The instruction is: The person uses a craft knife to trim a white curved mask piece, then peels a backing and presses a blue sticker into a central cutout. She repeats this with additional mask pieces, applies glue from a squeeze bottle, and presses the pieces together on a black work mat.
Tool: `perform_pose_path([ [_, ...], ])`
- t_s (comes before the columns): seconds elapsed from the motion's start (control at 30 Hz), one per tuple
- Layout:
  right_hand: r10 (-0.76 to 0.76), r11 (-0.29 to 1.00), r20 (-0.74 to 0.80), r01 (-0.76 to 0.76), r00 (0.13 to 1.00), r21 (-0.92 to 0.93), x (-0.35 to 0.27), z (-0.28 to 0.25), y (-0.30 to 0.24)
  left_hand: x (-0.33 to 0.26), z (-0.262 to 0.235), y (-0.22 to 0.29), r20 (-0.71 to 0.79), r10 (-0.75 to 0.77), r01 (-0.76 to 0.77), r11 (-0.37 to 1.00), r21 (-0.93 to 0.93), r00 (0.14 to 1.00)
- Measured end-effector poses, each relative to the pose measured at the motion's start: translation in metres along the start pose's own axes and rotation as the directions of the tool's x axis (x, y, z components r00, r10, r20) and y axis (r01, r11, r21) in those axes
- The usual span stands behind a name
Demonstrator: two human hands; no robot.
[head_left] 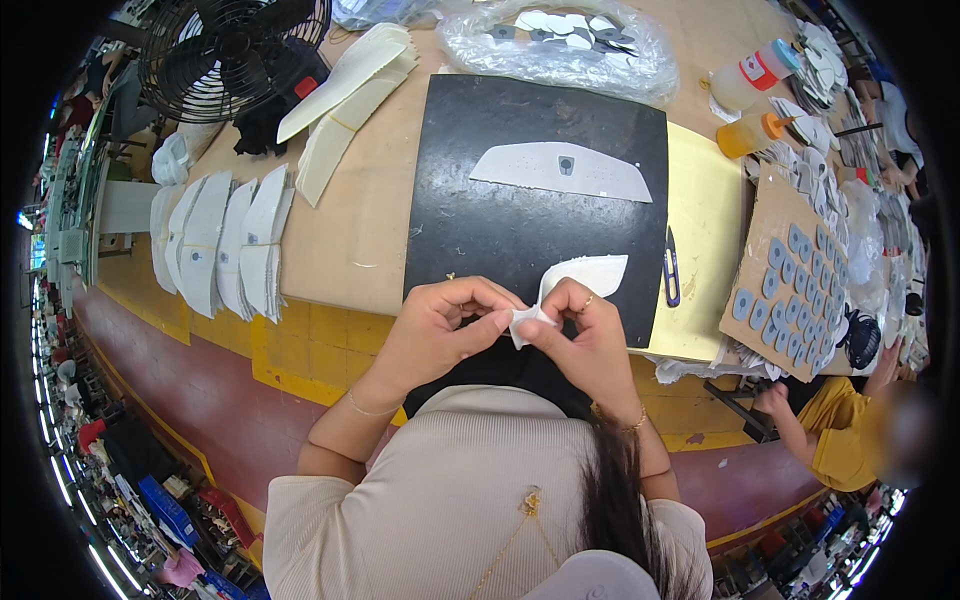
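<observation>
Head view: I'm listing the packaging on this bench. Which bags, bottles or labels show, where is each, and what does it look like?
Clear plastic bag: far edge of the bench, crumpled, full of white and grey cut pieces.
White squeeze bottle: far right, lying tilted, red label, pale blue cap.
Orange squeeze bottle: just below it, orange nozzle.
Cardboard sheet: right side, brown, rows of small grey-blue patches.
No screens or signs show.

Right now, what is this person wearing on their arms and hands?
Bare forearms below short beige ribbed sleeves. The left hand has a thin gold bracelet at its wrist; the right hand wears a gold ring and a gold bracelet.
</observation>
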State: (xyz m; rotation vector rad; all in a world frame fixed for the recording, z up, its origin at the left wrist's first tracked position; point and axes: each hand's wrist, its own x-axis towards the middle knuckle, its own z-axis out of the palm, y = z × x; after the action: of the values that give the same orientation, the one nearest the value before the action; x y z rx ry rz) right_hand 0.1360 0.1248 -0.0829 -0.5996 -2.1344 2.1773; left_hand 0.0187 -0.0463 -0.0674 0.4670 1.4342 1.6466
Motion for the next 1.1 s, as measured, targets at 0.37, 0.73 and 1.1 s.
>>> perform_pose_path([
  [0.37,-0.045,0.983,0.119,0.022,0.992,0.183,-0.007,-0.005,-0.011,0.003,0.012,0.007,0.109,0.090,-0.120,0.943,0.309,0.990],
  [0.73,0.125,0.894,0.189,-0.193,0.974,0.404,-0.016,-0.051,-0.018,-0.006,-0.019,0.028,0.034,-0.146,0.149,0.985,-0.092,0.989],
  [1.1,0.145,0.773,0.297,-0.295,0.944,0.562,-0.020,-0.066,-0.005,-0.011,-0.033,0.024,-0.005,-0.129,0.129,0.992,-0.007,0.992],
])
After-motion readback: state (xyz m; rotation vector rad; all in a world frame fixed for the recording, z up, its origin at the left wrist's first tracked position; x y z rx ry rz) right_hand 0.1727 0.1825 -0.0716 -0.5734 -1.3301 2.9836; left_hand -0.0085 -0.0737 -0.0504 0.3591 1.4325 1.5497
